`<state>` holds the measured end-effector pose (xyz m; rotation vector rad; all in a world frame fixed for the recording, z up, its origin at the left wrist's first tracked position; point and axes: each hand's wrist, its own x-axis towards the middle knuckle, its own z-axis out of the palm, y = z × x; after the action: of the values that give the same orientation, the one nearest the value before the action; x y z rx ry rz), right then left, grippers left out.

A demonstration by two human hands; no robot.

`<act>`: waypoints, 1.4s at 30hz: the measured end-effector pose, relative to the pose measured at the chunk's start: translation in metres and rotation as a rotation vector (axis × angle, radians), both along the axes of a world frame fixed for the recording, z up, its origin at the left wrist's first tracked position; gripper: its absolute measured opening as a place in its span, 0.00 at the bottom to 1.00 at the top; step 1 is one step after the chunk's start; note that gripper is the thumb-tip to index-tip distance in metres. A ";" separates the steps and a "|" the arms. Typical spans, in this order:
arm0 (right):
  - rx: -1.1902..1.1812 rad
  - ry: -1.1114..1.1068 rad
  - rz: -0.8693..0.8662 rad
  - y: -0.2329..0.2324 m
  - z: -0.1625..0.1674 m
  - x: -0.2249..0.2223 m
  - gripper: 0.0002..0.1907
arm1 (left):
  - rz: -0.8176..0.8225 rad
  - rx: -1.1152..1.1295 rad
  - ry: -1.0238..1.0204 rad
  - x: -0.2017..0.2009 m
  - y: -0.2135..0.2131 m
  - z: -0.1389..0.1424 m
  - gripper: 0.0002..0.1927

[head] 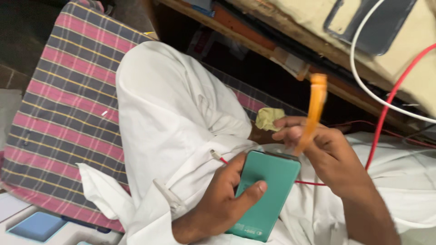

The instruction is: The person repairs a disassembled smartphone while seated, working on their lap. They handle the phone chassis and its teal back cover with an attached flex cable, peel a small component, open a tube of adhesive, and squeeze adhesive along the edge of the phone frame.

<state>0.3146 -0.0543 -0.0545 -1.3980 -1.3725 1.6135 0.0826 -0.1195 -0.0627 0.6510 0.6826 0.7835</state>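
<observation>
On the lap, low and just right of centre: a teal slab-shaped device (265,195), flat back up, tilted so its far end points up and right. Gripped by the left hand (225,202) from the left side, thumb laid across the teal back, remaining digits wrapped under the left edge; closed firmly on the slab. At the far end of the slab, an orange strip-like tool (312,111), blurred, standing nearly upright with its lower tip touching or just at the top edge of the device. Pinched in the right hand (324,152), fingers curled shut around the lower part of the tool; right hand just beyond and to the right of the slab's far end, very near the left hand. Just behind those knuckles, a crumpled yellowish cloth (269,119), resting on the white garment (175,113) covering the raised knee. Running under the hands, a thin red cable (386,109), rising to the far right; beside it a white cable (359,75) looping over a beige surface with a dark flat cover (370,25) on it. Far side: a wooden shelf edge (254,38), dark space beneath. Left: a plaid mat (68,100) in pink, grey and yellow. Near left corner: a pale tray with a blue pad (36,225).
</observation>
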 end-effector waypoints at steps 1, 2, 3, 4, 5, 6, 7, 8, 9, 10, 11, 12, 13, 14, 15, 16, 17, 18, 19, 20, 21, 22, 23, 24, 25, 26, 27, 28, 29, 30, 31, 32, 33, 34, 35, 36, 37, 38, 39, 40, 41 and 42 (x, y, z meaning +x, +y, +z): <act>-0.117 0.053 0.068 0.002 0.000 0.008 0.15 | -0.045 -0.001 -0.002 0.002 0.000 0.002 0.18; -0.235 0.105 0.135 0.005 0.001 0.016 0.14 | -0.084 0.028 0.042 0.003 0.001 0.004 0.17; -0.356 0.158 0.201 0.005 0.003 0.023 0.15 | -0.122 0.054 0.087 0.003 0.001 0.007 0.17; -0.342 0.184 0.235 0.004 0.005 0.029 0.14 | -0.160 0.078 0.134 0.002 0.000 0.010 0.16; -0.325 0.211 0.271 0.003 0.007 0.033 0.13 | -0.198 0.076 0.162 0.001 0.000 0.014 0.17; -0.307 0.238 0.308 0.001 0.009 0.036 0.14 | -0.236 0.077 0.191 -0.002 0.000 0.018 0.19; -0.331 0.257 0.284 -0.001 0.011 0.038 0.13 | -0.276 0.076 0.222 -0.003 0.000 0.021 0.20; -0.356 0.276 0.259 -0.004 0.013 0.039 0.13 | -0.295 0.082 0.249 -0.003 0.001 0.023 0.20; -0.381 0.296 0.233 -0.006 0.016 0.040 0.13 | -0.314 0.089 0.277 -0.002 0.001 0.026 0.21; -0.379 0.315 0.233 -0.008 0.018 0.041 0.13 | -0.335 0.097 0.304 0.000 0.001 0.028 0.21; -0.377 0.334 0.232 -0.010 0.020 0.041 0.13 | -0.294 0.169 0.269 0.001 0.002 0.030 0.21; -0.376 0.354 0.231 -0.011 0.022 0.043 0.13 | -0.254 0.239 0.234 0.001 0.002 0.031 0.22; -0.375 0.354 0.225 -0.013 0.024 0.044 0.14 | -0.213 0.309 0.198 0.002 0.003 0.033 0.22; -0.373 0.355 0.220 -0.014 0.026 0.046 0.14 | -0.248 0.271 0.234 0.004 0.003 0.034 0.22; -0.371 0.355 0.217 -0.015 0.027 0.047 0.14 | -0.281 0.232 0.271 0.006 0.003 0.035 0.23; -0.366 0.336 0.210 -0.015 0.028 0.049 0.14 | -0.313 0.194 0.308 0.007 0.003 0.035 0.23; -0.360 0.316 0.204 -0.016 0.028 0.050 0.13 | -0.336 0.153 0.351 0.008 0.004 0.036 0.23; -0.356 0.298 0.198 -0.016 0.028 0.050 0.13 | -0.358 0.111 0.395 0.008 0.004 0.036 0.24; -0.364 0.283 0.188 -0.016 0.027 0.049 0.12 | -0.380 0.067 0.439 0.008 0.005 0.036 0.24; -0.370 0.268 0.179 -0.016 0.026 0.048 0.12 | -0.323 0.121 0.405 0.009 0.004 0.036 0.24; -0.377 0.254 0.171 -0.015 0.026 0.047 0.11 | -0.266 0.176 0.371 0.011 0.004 0.036 0.24; -0.369 0.245 0.170 -0.015 0.026 0.046 0.11 | -0.209 0.230 0.336 0.013 0.004 0.035 0.23; -0.361 0.236 0.168 -0.014 0.027 0.045 0.10 | -0.188 0.256 0.345 0.016 0.005 0.035 0.26; -0.355 0.226 0.165 -0.013 0.029 0.044 0.10 | -0.167 0.282 0.354 0.019 0.005 0.034 0.30; -0.367 0.191 0.172 -0.013 0.031 0.043 0.10 | -0.148 0.308 0.362 0.021 0.005 0.033 0.34; -0.377 0.155 0.178 -0.012 0.035 0.043 0.11 | -0.130 0.323 0.367 0.025 0.005 0.032 0.37; -0.387 0.118 0.185 -0.011 0.038 0.043 0.11 | -0.112 0.338 0.373 0.028 0.004 0.032 0.39; -0.349 0.090 0.209 -0.012 0.042 0.043 0.12 | -0.092 0.351 0.379 0.030 0.004 0.031 0.42; -0.312 0.062 0.234 -0.013 0.046 0.043 0.12 | -0.117 0.333 0.382 0.030 0.003 0.031 0.43; -0.274 0.033 0.259 -0.013 0.048 0.043 0.13 | -0.141 0.316 0.385 0.030 0.003 0.030 0.45; -0.271 0.034 0.263 -0.013 0.050 0.042 0.13 | -0.165 0.298 0.389 0.030 0.003 0.029 0.46; -0.270 0.036 0.267 -0.014 0.051 0.041 0.13 | -0.137 0.330 0.368 0.030 0.003 0.028 0.45; -0.269 0.037 0.269 -0.015 0.052 0.040 0.13 | -0.111 0.362 0.346 0.030 0.003 0.027 0.45; -0.236 0.043 0.279 -0.016 0.052 0.040 0.12 | -0.086 0.396 0.323 0.030 0.003 0.026 0.44; -0.202 0.048 0.289 -0.017 0.052 0.039 0.10 | -0.116 0.363 0.335 0.030 0.004 0.025 0.43; -0.170 0.054 0.300 -0.018 0.052 0.039 0.09 | -0.146 0.328 0.347 0.029 0.003 0.024 0.43; -0.162 0.046 0.290 -0.020 0.052 0.038 0.09 | -0.177 0.294 0.360 0.029 0.003 0.023 0.42; -0.154 0.037 0.279 -0.022 0.051 0.038 0.09 | -0.167 0.281 0.358 0.029 0.002 0.022 0.43; -0.145 0.029 0.269 -0.024 0.051 0.039 0.08 | -0.157 0.268 0.357 0.029 0.000 0.022 0.44; -0.165 0.001 0.252 -0.026 0.050 0.039 0.08 | -0.147 0.255 0.357 0.029 -0.001 0.021 0.45; -0.186 -0.028 0.234 -0.027 0.048 0.040 0.07 | -0.082 0.238 0.340 0.029 -0.003 0.021 0.40; -0.207 -0.057 0.217 -0.028 0.046 0.041 0.06 | -0.016 0.222 0.323 0.030 -0.005 0.020 0.35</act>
<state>0.3551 -0.0824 -0.0081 -1.4626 -1.4662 1.9159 0.1127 -0.1248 -0.0424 0.9980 0.8899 0.7526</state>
